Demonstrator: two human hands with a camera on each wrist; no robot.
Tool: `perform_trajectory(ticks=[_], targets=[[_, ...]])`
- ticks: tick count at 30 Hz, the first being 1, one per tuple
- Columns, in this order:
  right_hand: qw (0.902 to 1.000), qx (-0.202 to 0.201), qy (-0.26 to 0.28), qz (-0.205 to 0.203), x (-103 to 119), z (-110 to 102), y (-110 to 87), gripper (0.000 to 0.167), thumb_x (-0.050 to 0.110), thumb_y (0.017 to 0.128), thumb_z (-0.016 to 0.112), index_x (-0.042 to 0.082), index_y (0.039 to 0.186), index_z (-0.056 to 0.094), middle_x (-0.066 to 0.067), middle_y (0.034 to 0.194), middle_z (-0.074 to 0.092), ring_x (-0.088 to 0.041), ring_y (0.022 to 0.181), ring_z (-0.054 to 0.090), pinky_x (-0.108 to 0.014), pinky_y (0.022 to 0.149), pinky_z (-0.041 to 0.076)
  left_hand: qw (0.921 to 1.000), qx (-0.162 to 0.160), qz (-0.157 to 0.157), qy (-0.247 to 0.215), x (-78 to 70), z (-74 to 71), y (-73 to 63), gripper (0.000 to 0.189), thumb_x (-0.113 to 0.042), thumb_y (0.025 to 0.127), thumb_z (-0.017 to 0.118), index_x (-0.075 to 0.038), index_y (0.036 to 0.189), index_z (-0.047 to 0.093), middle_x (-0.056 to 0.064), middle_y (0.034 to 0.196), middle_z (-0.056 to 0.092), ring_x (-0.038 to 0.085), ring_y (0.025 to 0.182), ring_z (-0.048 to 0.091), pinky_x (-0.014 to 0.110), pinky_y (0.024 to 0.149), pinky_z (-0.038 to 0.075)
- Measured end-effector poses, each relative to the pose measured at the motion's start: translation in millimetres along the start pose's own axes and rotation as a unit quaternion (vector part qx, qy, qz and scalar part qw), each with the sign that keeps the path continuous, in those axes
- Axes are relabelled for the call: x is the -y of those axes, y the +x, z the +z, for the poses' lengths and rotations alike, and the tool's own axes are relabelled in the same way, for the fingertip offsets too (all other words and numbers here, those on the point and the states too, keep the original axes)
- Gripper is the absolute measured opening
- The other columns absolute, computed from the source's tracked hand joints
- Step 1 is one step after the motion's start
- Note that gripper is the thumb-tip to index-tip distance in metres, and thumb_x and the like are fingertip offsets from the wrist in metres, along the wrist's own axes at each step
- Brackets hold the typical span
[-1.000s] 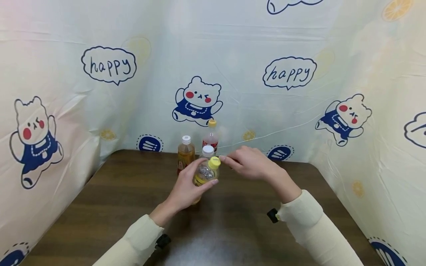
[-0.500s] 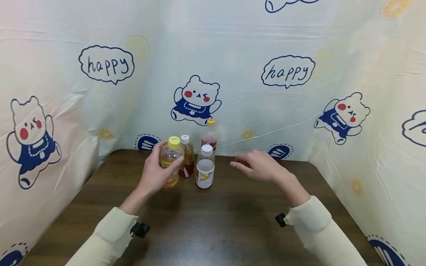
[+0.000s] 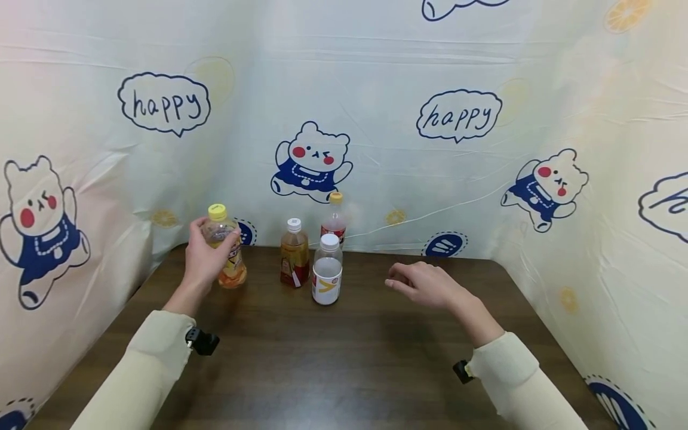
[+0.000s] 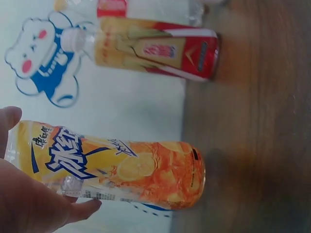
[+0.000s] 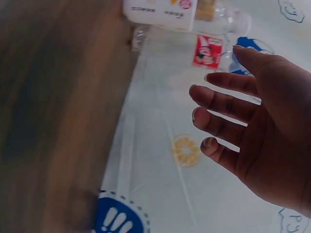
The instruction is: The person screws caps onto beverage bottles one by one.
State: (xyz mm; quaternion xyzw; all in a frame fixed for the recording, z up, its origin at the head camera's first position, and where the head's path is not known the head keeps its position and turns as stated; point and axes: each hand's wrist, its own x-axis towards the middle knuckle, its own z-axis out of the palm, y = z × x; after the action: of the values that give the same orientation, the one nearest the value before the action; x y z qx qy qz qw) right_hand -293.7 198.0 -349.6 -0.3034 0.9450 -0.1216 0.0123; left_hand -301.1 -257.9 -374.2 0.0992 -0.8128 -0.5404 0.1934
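Note:
My left hand [image 3: 206,261] grips an iced tea bottle [image 3: 233,276] by its upper part, thumb on one side and fingers round the other. The bottle has a yellow cap and stands nearly upright at the table's back left. In the left wrist view, its orange-and-yellow label [image 4: 141,165] with lemon slices faces the camera. My right hand [image 3: 427,283] hovers over the right half of the table, holding nothing. Its fingers [image 5: 223,104] are loosely bent and spread in the right wrist view.
Near the middle back stand an amber drink bottle [image 3: 294,258] with a white cap, a white-labelled bottle [image 3: 326,280], and a red-labelled bottle [image 3: 334,222] with a yellow cap behind it. A printed curtain [image 3: 376,179] hangs behind the brown table [image 3: 322,364].
My left hand has carried the iced tea bottle from in front of the other bottles to the back left. My right hand has drawn away from its cap, to the right.

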Motion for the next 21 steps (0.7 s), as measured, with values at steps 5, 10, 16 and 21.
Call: perform_trajectory(ticks=[5,10,16,21], targets=[[0.9999,0.007,0.002,0.007,-12,10,-1.7,0.026,0.04,0.104,0.058,0.02,0.117,0.069,0.01,0.087,0.067,-0.005,0.074,0.058,-0.033,0.066,0.051,0.9996,0.007,-0.028,-0.003,12.8,1.8,7.3,0.093,-0.058,0.095,0.063,-0.016,0.16,0.012,0.028,0.157,0.032,0.045,0.144,0.034,0.064,0.115,0.031],[0.9997,0.013,0.008,0.018,-17,15,-2.7,0.027,0.041,0.104,0.058,0.021,0.118,0.07,0.009,0.089,0.068,-0.005,0.075,0.059,-0.033,0.068,0.052,0.9992,0.022,-0.034,0.0,20.1,2.1,9.5,0.097,-0.062,0.094,0.061,-0.017,0.161,0.008,0.028,0.158,0.031,0.045,0.145,0.033,0.065,0.114,0.031],[0.9996,-0.003,0.011,0.025,-21,15,-6.0,0.027,0.04,0.104,0.058,0.02,0.119,0.07,0.007,0.096,0.071,-0.008,0.082,0.062,-0.036,0.074,0.056,0.9986,0.026,0.004,0.045,22.7,-2.5,8.9,0.102,-0.062,0.092,0.065,-0.018,0.163,0.006,0.031,0.159,0.029,0.049,0.143,0.033,0.066,0.113,0.031],[0.9949,-0.094,-0.036,-0.007,-26,16,-13.1,0.04,0.038,0.103,0.06,0.011,0.132,0.063,-0.007,0.124,0.067,-0.025,0.111,0.064,-0.051,0.098,0.051,0.9848,-0.009,0.133,0.112,20.8,-9.0,-6.0,0.098,-0.049,0.093,0.071,-0.011,0.163,0.013,0.028,0.162,0.025,0.05,0.146,0.028,0.068,0.115,0.026]])
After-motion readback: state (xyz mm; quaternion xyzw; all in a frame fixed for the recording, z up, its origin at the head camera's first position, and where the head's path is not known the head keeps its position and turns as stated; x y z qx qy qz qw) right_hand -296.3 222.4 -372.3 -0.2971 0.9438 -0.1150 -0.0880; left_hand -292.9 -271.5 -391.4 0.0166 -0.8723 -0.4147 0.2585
